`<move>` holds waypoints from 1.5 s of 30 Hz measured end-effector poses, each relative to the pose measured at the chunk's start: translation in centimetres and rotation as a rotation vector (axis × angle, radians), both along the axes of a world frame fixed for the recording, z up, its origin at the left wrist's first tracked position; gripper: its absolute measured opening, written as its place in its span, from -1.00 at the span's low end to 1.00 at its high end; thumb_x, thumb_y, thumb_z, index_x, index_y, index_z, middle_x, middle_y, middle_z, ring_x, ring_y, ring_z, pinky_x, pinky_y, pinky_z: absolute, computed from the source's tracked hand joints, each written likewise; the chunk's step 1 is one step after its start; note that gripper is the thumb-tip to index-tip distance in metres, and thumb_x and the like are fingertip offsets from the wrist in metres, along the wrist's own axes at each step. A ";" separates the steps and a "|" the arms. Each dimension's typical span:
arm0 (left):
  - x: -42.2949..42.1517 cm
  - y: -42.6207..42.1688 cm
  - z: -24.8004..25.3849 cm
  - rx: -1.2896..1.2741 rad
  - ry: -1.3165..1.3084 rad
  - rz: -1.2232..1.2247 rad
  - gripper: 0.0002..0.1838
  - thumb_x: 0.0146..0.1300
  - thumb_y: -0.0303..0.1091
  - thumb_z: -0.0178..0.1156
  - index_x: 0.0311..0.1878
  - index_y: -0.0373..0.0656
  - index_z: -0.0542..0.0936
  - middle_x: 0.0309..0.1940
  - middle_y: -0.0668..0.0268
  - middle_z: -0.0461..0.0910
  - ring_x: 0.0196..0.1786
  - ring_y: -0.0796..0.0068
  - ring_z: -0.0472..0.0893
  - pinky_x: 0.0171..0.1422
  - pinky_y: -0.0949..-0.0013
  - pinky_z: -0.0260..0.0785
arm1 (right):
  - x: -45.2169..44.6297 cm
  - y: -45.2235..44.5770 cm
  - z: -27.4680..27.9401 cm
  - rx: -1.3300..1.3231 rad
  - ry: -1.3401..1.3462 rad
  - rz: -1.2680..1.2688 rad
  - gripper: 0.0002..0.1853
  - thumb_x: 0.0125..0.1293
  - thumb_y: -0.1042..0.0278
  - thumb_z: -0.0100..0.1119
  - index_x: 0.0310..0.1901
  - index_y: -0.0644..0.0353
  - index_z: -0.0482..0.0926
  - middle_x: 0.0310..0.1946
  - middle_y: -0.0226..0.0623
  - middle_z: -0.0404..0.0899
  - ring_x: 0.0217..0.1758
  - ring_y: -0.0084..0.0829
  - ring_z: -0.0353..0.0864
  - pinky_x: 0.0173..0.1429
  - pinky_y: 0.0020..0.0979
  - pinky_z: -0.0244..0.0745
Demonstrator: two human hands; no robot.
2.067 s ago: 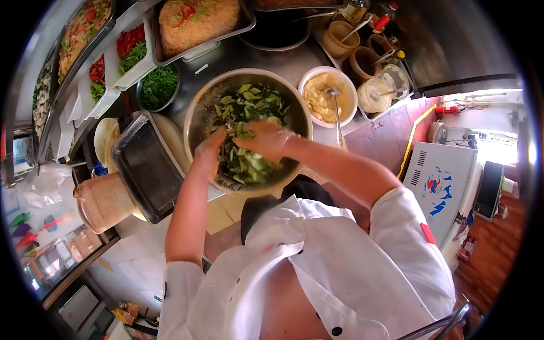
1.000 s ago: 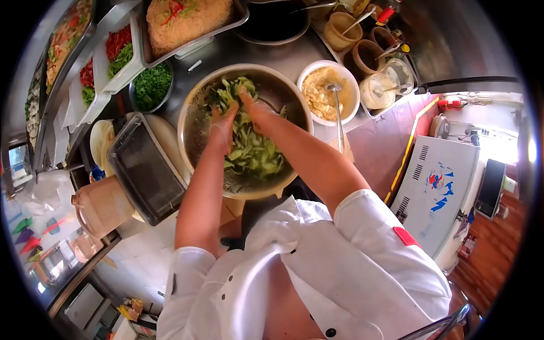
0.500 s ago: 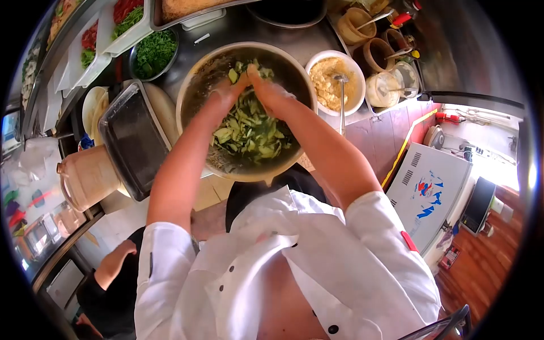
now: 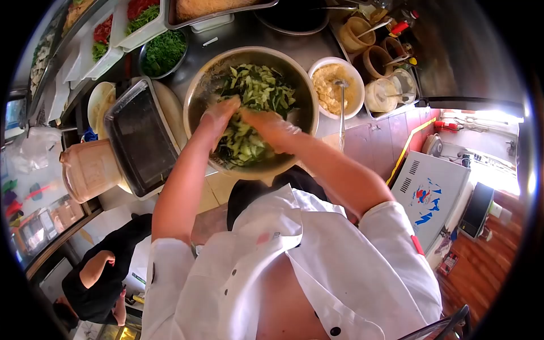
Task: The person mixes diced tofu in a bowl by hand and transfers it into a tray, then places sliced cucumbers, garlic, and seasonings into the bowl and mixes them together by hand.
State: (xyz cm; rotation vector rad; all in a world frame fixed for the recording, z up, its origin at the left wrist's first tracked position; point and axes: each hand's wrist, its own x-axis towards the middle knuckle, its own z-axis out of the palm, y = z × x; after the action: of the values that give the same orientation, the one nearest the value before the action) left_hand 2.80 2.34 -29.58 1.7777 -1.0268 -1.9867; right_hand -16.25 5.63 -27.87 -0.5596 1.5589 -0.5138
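Observation:
Chopped cucumber (image 4: 260, 85) fills much of a large steel bowl (image 4: 195, 73) in front of me. Both hands reach down into it, in what look like thin clear gloves. My left hand (image 4: 219, 118) is at the bowl's left side, fingers together and curled against the cucumber. Close beside it, near the middle, my right hand (image 4: 271, 129) has its fingers bent into the pieces. Cucumber lies both above and below the hands; some fingertips are hidden.
To the right stands a white bowl (image 4: 358, 90) of pale yellow mash with a spoon (image 4: 341, 107). Seasoning tubs (image 4: 381, 93) fill a tray behind it. On the left are a black tray (image 4: 144, 136), chopped greens (image 4: 163, 54) and a plastic jug (image 4: 88, 170). Another person (image 4: 105, 272) is at lower left.
Both hands have come down from the bowl's far side towards me, moving slightly apart. Cucumber now heaps at the far side too. The person at lower left shows more fully.

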 end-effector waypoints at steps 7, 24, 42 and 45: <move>-1.6 7.6 -2.9 0.276 0.717 0.882 -0.57 0.55 -0.08 -0.01 0.30 -0.11 0.51 0.21 0.17 0.63 0.21 0.08 0.65 0.37 -0.06 0.47 | -4.9 -8.9 -2.3 -0.466 0.425 0.663 -0.34 0.48 -0.21 0.11 0.49 -0.07 0.40 0.40 0.03 0.43 0.36 -0.08 0.51 0.32 -0.16 0.50; 1.6 1.1 -5.5 -0.152 -0.138 0.199 0.00 0.39 0.26 0.24 0.64 -0.20 0.10 0.52 -0.02 0.33 0.54 0.05 0.32 0.53 0.10 0.21 | -4.0 -4.4 -4.3 -0.757 0.739 1.351 -0.09 0.13 0.37 0.41 0.55 -0.34 0.34 0.63 0.02 0.07 0.51 0.05 0.40 0.48 -0.26 0.44; -0.8 -5.3 -7.3 -0.216 0.000 0.206 0.04 0.24 0.21 0.39 0.63 -0.12 0.19 0.42 -0.02 0.46 0.41 0.16 0.49 0.47 0.16 0.30 | -6.5 -8.0 -6.2 -0.389 0.255 0.686 0.18 0.26 -0.74 -0.12 0.58 0.23 0.19 0.53 0.14 0.24 0.53 -0.03 0.31 0.47 -0.09 0.31; -5.5 -6.1 -3.6 -0.252 -0.306 0.124 0.10 0.25 0.31 0.32 0.64 -0.21 0.13 0.45 -0.09 0.42 0.41 0.07 0.49 0.46 0.15 0.33 | -5.1 -10.1 -11.6 -0.123 0.130 0.109 0.11 0.30 -0.69 -0.10 0.53 0.21 0.30 0.48 -0.01 0.34 0.46 -0.13 0.40 0.29 -0.03 0.45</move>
State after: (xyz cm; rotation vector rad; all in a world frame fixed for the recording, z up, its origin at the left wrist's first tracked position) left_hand -2.72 -3.78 -33.20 1.9844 -1.1652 -1.4689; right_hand -21.35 -4.42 -39.50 -0.7812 1.6173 -0.5011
